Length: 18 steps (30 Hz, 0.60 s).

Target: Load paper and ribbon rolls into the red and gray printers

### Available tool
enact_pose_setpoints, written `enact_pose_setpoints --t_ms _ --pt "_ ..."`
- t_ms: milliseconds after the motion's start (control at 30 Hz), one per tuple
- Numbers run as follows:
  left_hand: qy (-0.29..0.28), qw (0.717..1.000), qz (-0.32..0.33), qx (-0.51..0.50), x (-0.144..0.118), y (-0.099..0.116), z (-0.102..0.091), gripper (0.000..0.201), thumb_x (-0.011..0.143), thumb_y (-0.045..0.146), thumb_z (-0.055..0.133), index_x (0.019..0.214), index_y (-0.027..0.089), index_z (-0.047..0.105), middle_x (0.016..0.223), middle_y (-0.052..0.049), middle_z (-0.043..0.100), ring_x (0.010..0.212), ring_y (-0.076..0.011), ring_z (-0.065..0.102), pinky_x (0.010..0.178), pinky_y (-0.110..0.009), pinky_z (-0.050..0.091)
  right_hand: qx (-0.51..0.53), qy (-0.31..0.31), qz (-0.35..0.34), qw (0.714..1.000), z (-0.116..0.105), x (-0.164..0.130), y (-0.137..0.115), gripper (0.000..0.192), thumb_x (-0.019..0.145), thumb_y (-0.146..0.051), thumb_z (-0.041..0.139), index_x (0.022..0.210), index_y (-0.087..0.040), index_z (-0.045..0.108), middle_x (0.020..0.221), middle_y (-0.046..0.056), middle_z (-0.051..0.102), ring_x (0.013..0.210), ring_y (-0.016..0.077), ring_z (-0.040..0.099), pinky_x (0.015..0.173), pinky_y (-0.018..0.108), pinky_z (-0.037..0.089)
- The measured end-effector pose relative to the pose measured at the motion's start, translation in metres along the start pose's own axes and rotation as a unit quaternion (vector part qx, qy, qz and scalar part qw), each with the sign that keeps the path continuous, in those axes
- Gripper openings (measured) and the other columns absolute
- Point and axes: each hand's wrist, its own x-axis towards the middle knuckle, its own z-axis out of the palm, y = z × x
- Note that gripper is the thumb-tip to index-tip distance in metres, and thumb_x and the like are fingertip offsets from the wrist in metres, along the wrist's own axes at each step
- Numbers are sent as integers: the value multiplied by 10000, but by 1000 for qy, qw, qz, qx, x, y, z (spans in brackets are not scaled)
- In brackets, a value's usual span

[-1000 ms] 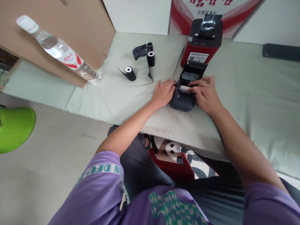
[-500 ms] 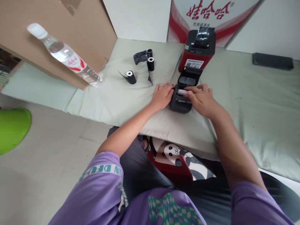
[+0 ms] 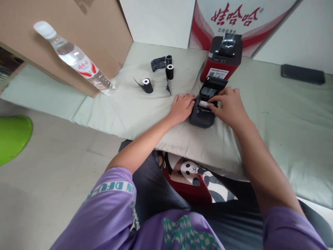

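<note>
Small dark printer (image 3: 202, 116) sits just right of centre in the frame, on the pale green cloth (image 3: 135, 107), lid flipped up toward the back. White paper roll (image 3: 204, 103) lies in the open bay, partly hidden by fingers. Right hand (image 3: 230, 107) is over the printer's right side, fingertips pinched on the end of the roll. Left hand (image 3: 182, 107) lies flat and slack against the printer's left side, fingers spread on the cloth, gripping nothing. Just behind the small printer, touching or nearly so, stands a larger red printer (image 3: 222, 57) with a black top and a white label on its front. Left of it, upper centre of frame, three black-wrapped rolls: one lying on its side with a white core facing the camera (image 3: 147, 85), two standing upright close together (image 3: 169, 67), and a crumpled scrap of black wrapping (image 3: 158, 64) beside them. Upper left, a clear water bottle (image 3: 75, 59) with a red and white label leans against a cardboard box (image 3: 85, 31). Upper right edge, a flat black device (image 3: 302, 74) lies on the cloth, well apart from the hands. Behind the red printer, a red and white panel with lettering (image 3: 234, 17). Far left edge, a green plastic object (image 3: 13, 137) on the floor. Bottom of frame: purple sleeves.
</note>
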Motion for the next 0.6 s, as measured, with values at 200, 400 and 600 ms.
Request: enact_pose_setpoints --t_ms 200,400,600 --pt "3 1000 -1 1 -1 0 1 521 1174 271 320 1600 186 607 1712 -65 594 1677 -239 449 1451 -524 210 -69 -78 29 994 -9 29 -10 381 887 -523 818 997 -159 836 1069 229 715 1106 421 636 905 552 536" --pt "11 1000 0 -2 0 0 2 523 1173 265 311 1584 186 626 1699 -71 608 1662 -240 470 1447 -515 227 -139 -160 22 977 -18 42 -21 208 870 -359 782 956 -170 802 1102 203 750 915 317 671 752 413 505" --pt "11 1000 -4 6 0 3 2 525 1188 305 296 1534 205 678 1697 -48 611 1656 -245 474 1452 -531 231 -38 -105 -58 992 -21 28 9 269 889 -397 741 999 -163 815 1098 172 747 947 313 684 833 422 525"
